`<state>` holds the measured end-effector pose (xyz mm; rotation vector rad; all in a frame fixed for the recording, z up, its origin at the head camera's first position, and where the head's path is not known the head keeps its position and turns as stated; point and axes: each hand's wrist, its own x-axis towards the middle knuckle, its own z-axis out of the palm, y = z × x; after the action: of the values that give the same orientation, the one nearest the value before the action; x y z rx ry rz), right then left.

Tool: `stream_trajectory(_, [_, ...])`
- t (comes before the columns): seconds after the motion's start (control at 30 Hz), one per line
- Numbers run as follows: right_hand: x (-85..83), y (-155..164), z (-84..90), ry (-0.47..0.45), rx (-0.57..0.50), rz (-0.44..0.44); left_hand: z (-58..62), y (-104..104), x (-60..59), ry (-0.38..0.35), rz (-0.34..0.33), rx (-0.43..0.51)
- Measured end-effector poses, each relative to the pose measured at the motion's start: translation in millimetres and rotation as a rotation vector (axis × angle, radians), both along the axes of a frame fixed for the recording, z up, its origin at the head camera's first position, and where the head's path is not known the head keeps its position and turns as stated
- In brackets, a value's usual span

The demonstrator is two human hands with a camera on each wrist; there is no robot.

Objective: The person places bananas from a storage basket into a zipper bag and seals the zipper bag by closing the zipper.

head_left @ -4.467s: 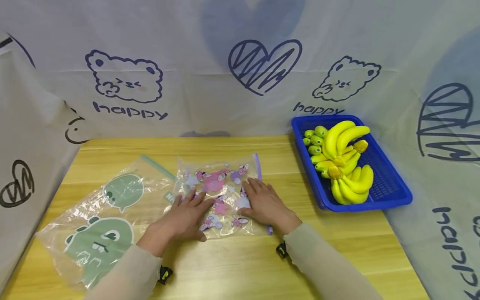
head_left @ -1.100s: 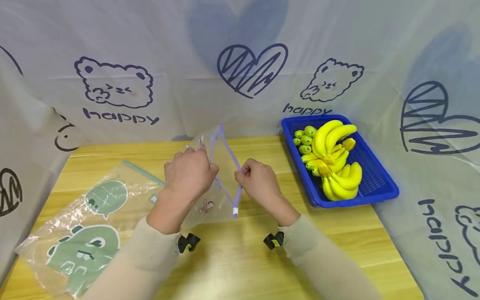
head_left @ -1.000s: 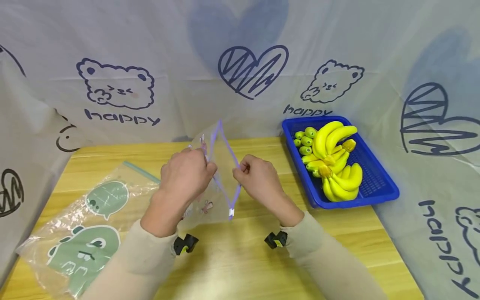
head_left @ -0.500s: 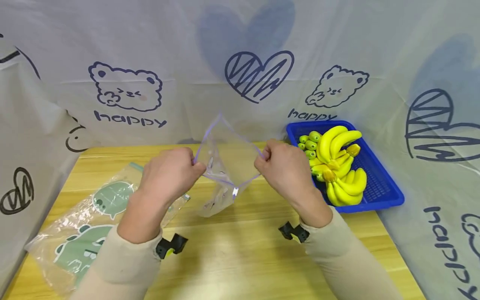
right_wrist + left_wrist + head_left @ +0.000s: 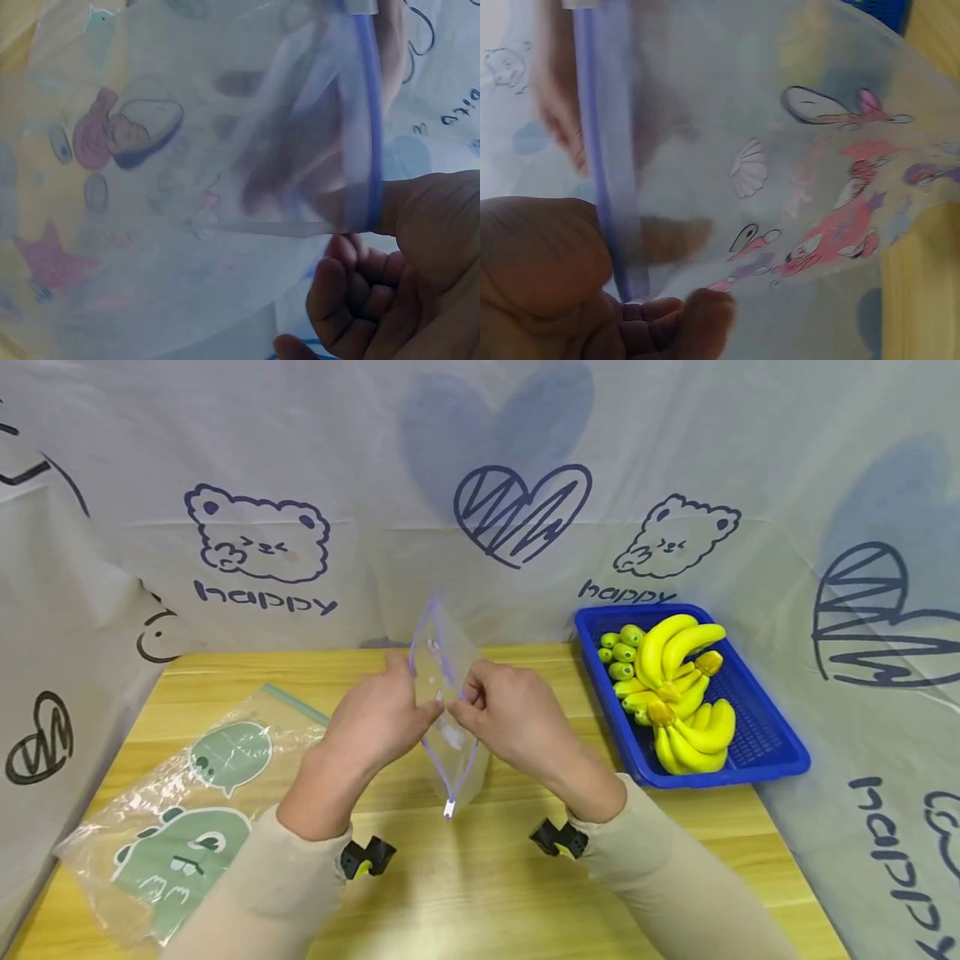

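Above the near middle of the wooden counter point(image 5: 480, 893), the left hand point(image 5: 378, 722) and right hand point(image 5: 510, 722) meet, each set of fingers pinching one side of the purple zip strip of a clear cartoon-printed bag point(image 5: 450, 727), which hangs upright with its white slider at the bottom. Flat on the counter to the left lies a green dinosaur bag point(image 5: 180, 835). Farther back on the right, a blue basket point(image 5: 757, 727) holds yellow bananas point(image 5: 686, 693) before the printed cloth backdrop point(image 5: 255, 535).
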<state>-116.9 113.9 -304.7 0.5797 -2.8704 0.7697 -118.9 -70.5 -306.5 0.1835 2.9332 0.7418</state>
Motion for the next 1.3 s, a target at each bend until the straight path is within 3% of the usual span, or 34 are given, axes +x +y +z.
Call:
stream_trajectory(0.1, [-5.0, -2, -6.2, -0.02, -0.031, 0.038, -9.0, 0, -4.5, -0.035, -0.023, -0.017])
stream_trajectory(0.2, [-7.9, 7, -6.3, -0.068, -0.008, 0.017, -12.9, -10, -5.3, -0.109, -0.026, -0.09])
stream_trajectory(0.37, [-3.4, 29, 10.9, -0.129, 0.065, -0.058, -5.5, -28, 2.1, -0.237, -0.045, -0.2])
stream_trajectory(0.47, [0.1, 30, 20.2, -0.161, 0.05, 0.02, 4.9, -29, 10.7, -0.278, -0.118, -0.157])
stream_trajectory(0.57, [-0.5, 27, 22.2, -0.207, 0.019, 0.077, 13.3, -28, 15.9, -0.302, -0.167, -0.056])
stream_trajectory(0.7, [-10.9, 21, 15.2, -0.222, 0.039, 0.034, 8.8, -25, 8.9, -0.218, -0.119, 0.018])
stream_trajectory(0.83, [-30.7, 17, -2.1, -0.197, 0.123, -0.023, -13.4, -22, -7.6, -0.108, -0.067, -0.052])
stream_trajectory(1.0, [-46.6, 26, -23.3, -0.163, 0.228, -0.155, -36.1, -29, -20.6, -0.184, 0.0, -0.178])
stream_trajectory(1.13, [-46.1, 22, -29.6, -0.139, 0.296, -0.143, -38.2, -28, -20.7, -0.166, -0.016, -0.142])
stream_trajectory(1.3, [-45.3, 4, -32.1, -0.084, 0.297, -0.123, -28.8, -14, -16.7, -0.02, -0.053, -0.075])
